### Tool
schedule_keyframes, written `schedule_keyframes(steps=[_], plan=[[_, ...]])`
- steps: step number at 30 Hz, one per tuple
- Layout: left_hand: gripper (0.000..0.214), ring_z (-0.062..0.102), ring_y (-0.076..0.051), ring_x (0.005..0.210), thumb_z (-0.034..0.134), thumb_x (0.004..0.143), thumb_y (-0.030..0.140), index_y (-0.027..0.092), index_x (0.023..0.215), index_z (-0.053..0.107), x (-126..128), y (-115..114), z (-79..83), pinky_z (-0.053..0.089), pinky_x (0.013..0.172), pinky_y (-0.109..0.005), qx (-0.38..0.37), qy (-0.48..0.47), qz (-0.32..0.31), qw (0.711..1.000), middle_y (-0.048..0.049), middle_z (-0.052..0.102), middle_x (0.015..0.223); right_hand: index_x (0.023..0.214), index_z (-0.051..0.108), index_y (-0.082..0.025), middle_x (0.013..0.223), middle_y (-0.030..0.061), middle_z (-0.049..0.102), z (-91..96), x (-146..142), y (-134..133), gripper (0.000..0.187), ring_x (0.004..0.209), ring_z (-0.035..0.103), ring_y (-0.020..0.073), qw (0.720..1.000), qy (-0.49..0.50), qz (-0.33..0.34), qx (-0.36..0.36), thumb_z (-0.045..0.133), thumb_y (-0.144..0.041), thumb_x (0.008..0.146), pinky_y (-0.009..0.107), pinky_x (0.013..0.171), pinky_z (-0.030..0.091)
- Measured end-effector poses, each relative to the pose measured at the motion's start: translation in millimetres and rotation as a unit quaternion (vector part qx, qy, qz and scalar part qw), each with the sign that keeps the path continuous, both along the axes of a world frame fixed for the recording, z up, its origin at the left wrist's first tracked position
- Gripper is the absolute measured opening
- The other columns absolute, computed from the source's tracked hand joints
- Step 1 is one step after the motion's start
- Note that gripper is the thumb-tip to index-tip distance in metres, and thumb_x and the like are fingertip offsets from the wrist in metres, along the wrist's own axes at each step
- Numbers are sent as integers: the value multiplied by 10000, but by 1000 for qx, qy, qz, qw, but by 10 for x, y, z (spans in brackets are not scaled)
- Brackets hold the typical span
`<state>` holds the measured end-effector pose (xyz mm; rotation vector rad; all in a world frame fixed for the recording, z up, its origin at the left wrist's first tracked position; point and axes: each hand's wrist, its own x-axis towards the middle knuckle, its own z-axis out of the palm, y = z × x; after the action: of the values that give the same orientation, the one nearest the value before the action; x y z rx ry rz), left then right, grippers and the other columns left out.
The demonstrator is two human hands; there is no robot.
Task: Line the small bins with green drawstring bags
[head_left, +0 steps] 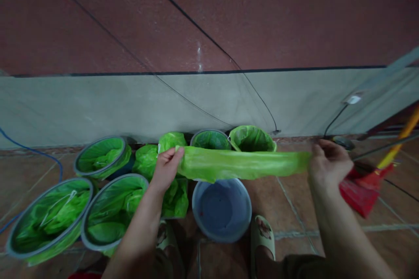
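A folded green plastic bag [242, 165] is stretched flat between my two hands, level with the floor. My left hand [166, 168] pinches its left end and my right hand [329, 163] pinches its right end. Directly below the bag stands a grey-blue bin [221, 209] with no liner inside. My feet in pale slippers [262, 233] stand on either side of that bin.
Several grey bins lined with green bags [49, 220] [113, 209] [101, 154] [251, 138] stand left and behind, along the wall. A red dustpan with a yellow handle [363, 187] lies right. Cables run down the wall [229, 109] and across the tiled floor.
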<state>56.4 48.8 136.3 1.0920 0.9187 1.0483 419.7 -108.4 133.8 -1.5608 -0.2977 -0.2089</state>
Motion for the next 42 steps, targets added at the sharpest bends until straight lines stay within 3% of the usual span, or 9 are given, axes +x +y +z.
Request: schedule_keyframes(steps=[2,4,7,11,18,23,29,36,42], plan=[[377,554,-147,572,836,689,508,173,650,669,129,-85,-46,466,563,-262,37,36,-24,998,-20,631,617,1004,724,-156,988,91,710,59,-237,22,215,887,653,186,990,-126,23,-60,667,-262,825,337,899,511],[409,475,-117,535,774,760,524,174,610,625,271,-189,-93,404,527,-239,89,76,-58,991,7,563,574,999,726,-165,989,99,724,114,-592,84,229,930,668,203,968,-173,167,-72,631,-347,899,347,901,522],[425,412,-104,545,646,875,499,181,608,554,467,-362,-161,341,528,-228,165,139,-123,969,38,470,558,1072,737,-198,1045,84,741,110,-1151,218,273,976,679,207,898,-154,398,-105,601,-400,948,355,902,528],[370,380,-97,570,507,958,364,188,635,463,608,-532,-226,303,573,-237,268,232,-172,919,55,399,589,1010,764,-221,993,54,748,-44,-1561,318,201,961,690,211,842,-115,510,-129,646,-353,915,347,893,526],[251,490,-123,625,516,945,272,202,706,479,575,-555,-239,348,626,-249,346,340,-215,847,35,486,659,840,724,-209,832,24,717,-74,-1483,281,218,821,665,188,874,-69,474,-86,630,-388,920,308,770,504],[182,614,-169,755,507,962,254,196,814,596,492,-494,-198,437,726,-269,364,446,-244,781,-17,628,772,834,706,-190,778,3,697,72,-1117,284,244,692,604,140,938,-45,342,11,709,-433,856,265,662,472],[207,685,-217,941,483,925,155,193,983,678,354,-335,-223,492,856,-303,349,554,-223,722,-75,723,990,752,661,-179,718,1,646,171,-481,176,198,629,551,118,972,-49,192,125,764,-349,755,262,616,454],[232,682,-227,922,547,855,160,192,1003,723,267,-200,-258,492,858,-324,300,558,-183,752,-72,741,996,676,588,-229,675,-27,538,134,-5,-24,159,632,534,130,976,-129,95,148,649,-210,822,292,634,481],[128,614,-164,700,669,806,283,169,823,724,234,-140,-248,466,713,-279,142,306,-252,907,-2,679,724,662,581,-223,666,-36,495,117,112,-19,118,596,482,122,980,-85,53,170,634,-177,757,302,612,478]])
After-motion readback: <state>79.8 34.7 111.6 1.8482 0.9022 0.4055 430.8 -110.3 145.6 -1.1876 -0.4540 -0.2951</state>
